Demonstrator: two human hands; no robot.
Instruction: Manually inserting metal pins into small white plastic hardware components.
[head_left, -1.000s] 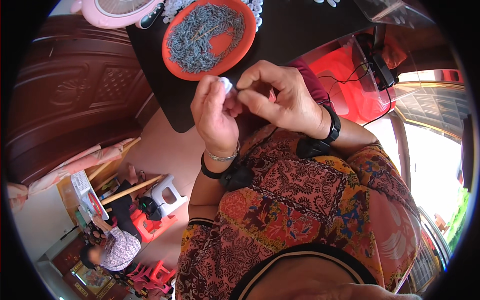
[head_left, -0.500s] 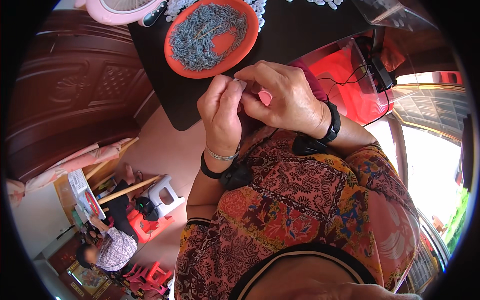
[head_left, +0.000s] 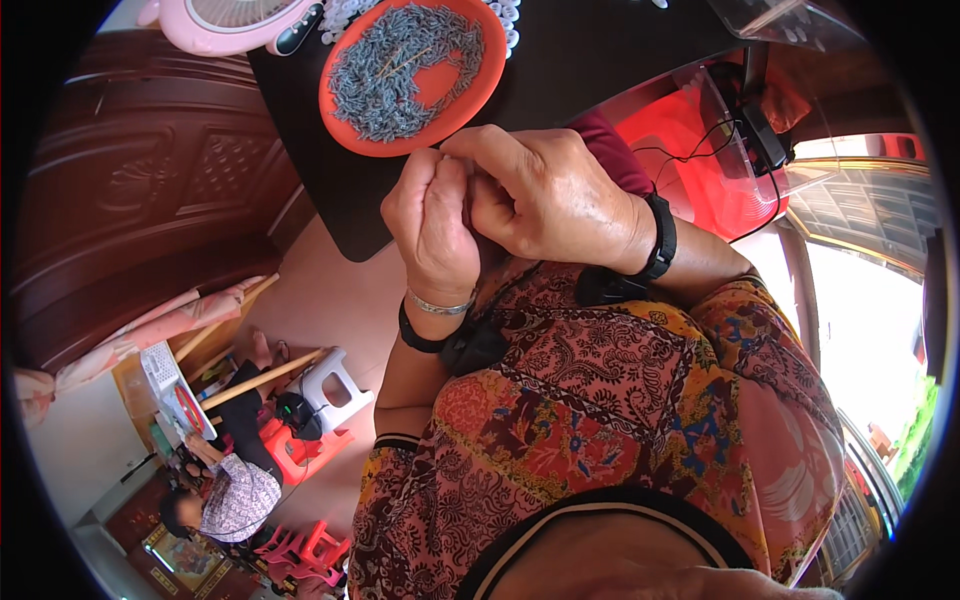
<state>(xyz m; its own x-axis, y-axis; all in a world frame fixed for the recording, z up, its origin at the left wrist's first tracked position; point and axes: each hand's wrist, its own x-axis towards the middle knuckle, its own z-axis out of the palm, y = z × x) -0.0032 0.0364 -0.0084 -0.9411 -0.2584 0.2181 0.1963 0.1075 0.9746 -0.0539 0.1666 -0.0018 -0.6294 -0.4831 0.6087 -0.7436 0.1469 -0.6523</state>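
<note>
My left hand (head_left: 432, 220) and my right hand (head_left: 555, 195) meet in front of my chest, just over the near edge of the black table (head_left: 560, 85). Both are closed, fingertips pressed together. Whatever they pinch is hidden behind the fingers. Just beyond them is an orange oval tray (head_left: 398, 150) holding a heap of small grey screw-like pieces (head_left: 375, 95). A thin yellowish stick (head_left: 404, 63) lies across the heap.
White small round parts (head_left: 345, 15) lie behind the tray, beside a pink fan (head_left: 205, 40). Right of the table are a red bin (head_left: 690, 180) and black cables. Another person (head_left: 240, 495) sits at the lower left near a grey stool (head_left: 340, 390) and red stools (head_left: 320, 545).
My hands have drawn closer together and the right fingers have curled in. A small pale piece that showed between the fingertips is now hidden. The view has shifted slightly.
</note>
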